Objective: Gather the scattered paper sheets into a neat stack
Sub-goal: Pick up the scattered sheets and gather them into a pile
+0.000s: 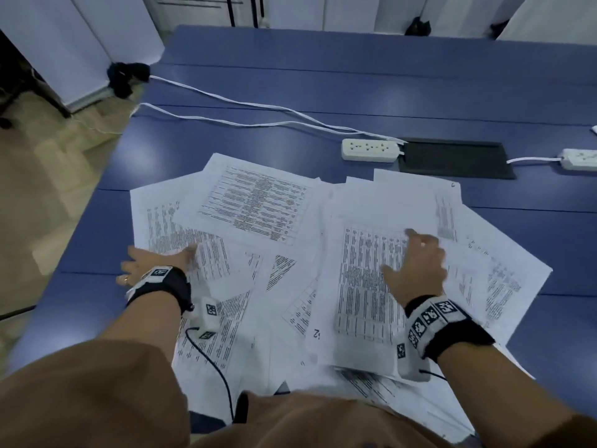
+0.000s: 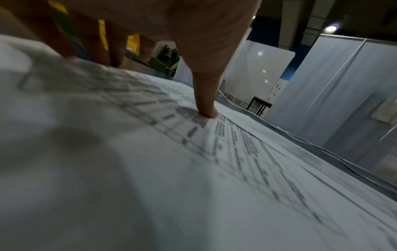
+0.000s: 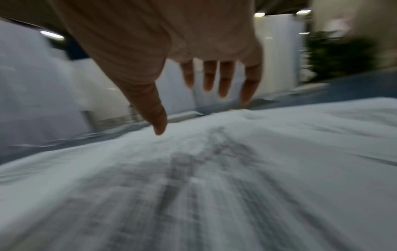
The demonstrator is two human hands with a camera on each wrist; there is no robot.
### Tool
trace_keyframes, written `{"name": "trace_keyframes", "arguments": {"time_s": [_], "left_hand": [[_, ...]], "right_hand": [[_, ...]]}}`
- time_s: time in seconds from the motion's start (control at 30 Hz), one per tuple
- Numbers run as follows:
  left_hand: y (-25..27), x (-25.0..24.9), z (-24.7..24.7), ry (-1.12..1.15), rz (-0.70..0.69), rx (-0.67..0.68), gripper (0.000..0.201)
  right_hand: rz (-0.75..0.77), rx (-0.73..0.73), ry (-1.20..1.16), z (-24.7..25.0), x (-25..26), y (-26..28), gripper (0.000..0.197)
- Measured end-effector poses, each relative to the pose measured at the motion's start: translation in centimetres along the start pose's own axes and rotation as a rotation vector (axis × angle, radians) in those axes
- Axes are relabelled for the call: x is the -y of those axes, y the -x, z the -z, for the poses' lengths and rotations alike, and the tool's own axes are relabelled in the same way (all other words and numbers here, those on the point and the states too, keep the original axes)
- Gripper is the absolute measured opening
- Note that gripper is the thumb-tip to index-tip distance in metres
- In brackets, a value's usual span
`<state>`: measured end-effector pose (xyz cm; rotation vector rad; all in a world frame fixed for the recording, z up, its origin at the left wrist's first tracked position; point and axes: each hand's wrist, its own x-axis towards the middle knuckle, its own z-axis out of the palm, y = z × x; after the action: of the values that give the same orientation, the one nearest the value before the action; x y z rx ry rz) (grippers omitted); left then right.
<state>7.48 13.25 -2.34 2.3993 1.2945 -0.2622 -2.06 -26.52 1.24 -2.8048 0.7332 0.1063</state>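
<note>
Brown sleeves (image 1: 97, 392) fill the near edge of the head view, above a loose spread of paper sheets (image 1: 290, 286) that overlap at many angles on a blue table (image 1: 355, 92). Each wrist wears a black band with coded markers. The left hand (image 1: 151, 261) lies at the left edge of the spread, fingers extended and splayed, holding nothing; the left wrist view shows the thumb (image 2: 206, 101) and fingertips pressing down on a printed sheet (image 2: 193, 169). The right hand (image 1: 416, 263) is open over the right side of the pile, above a page of dense tables, fingers straight and spread; the blurred right wrist view shows the thumb tip (image 3: 159, 125) close to the paper, though contact cannot be told. Beyond the sheets, a white power strip (image 1: 370, 150) sits beside a black recessed panel (image 1: 455, 160), with a second strip (image 1: 580, 159) at the right edge. White cords (image 1: 226, 101) trail back across the table toward its far left corner.
</note>
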Motion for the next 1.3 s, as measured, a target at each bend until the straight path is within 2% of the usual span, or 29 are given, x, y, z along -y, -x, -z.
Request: {"name": "trace_keyframes", "arguments": {"time_s": [0.07, 0.1, 0.17, 0.23, 0.3, 0.37, 0.5, 0.57, 0.63, 0.73, 0.8, 0.9, 0.97, 1.07, 1.17, 1.23, 1.3], "left_hand": [[-0.5, 0.2, 0.3, 0.017, 0.008, 0.017, 0.130], [-0.8, 0.3, 0.5, 0.040, 0.019, 0.044, 0.130], [-1.4, 0.7, 0.8, 0.138, 0.005, 0.128, 0.117], [-1.5, 1.1, 1.1, 0.173, -0.086, 0.175, 0.093], [-1.2, 1.4, 1.6, 0.094, -0.209, 0.189, 0.069], [-0.9, 1.8, 2.0, -0.001, -0.290, 0.222, 0.061], [-0.2, 3.9, 2.5, -0.140, -0.366, 0.307, 0.040], [0.6, 5.0, 2.4, -0.211, -0.358, 0.262, 0.049], [1.8, 5.8, 2.1, -0.238, -0.322, 0.217, 0.079], [3.0, 6.3, 1.6, -0.250, -0.316, 0.240, 0.120], [3.6, 6.3, 1.4, -0.248, -0.335, 0.236, 0.129], [4.0, 6.3, 1.3, -0.025, -0.270, 0.305, 0.117], [4.0, 6.5, 1.2, 0.058, -0.253, 0.335, 0.100], [4.4, 6.4, 1.3, 0.120, -0.349, 0.319, 0.046], [5.0, 6.1, 0.8, 0.349, -0.392, 0.424, 0.023], [5.7, 5.9, 0.3, 0.497, -0.385, 0.487, 0.034], [6.5, 5.7, 0.2, 0.658, -0.370, 0.480, 0.064]], "right_hand": [[0.293, 0.063, -0.090, -0.8, 3.5, 0.1, 0.053], [0.394, 0.127, -0.105, -1.4, 5.3, 0.2, 0.048], [0.509, 0.242, -0.085, -2.9, 8.4, 0.4, 0.054], [0.523, 0.338, 0.039, -4.6, 10.5, 0.5, 0.071], [0.504, 0.369, 0.206, -6.1, 11.3, 0.4, 0.079], [0.510, 0.327, 0.301, -7.2, 11.5, 0.1, 0.077], [0.609, 0.229, 0.322, -7.3, 12.0, -0.7, 0.063], [0.646, 0.201, 0.330, -7.2, 12.1, -1.1, 0.057], [0.638, 0.216, 0.317, -7.4, 11.8, -1.4, 0.057], [0.574, 0.263, 0.240, -7.5, 11.5, -1.4, 0.066], [0.587, 0.251, 0.246, -7.5, 11.7, -1.4, 0.066], [0.622, 0.222, 0.254, -7.5, 11.8, -1.2, 0.066], [0.634, 0.221, 0.237, -7.5, 11.6, -1.1, 0.073], [0.630, 0.217, 0.265, -7.5, 11.7, -1.1, 0.071], [0.632, 0.180, 0.299, -7.6, 12.6, -1.0, 0.060], [0.620, 0.212, 0.380, -7.7, 13.1, -0.9, 0.052], [0.623, 0.206, 0.413, -7.8, 13.3, -0.9, 0.043]]}}
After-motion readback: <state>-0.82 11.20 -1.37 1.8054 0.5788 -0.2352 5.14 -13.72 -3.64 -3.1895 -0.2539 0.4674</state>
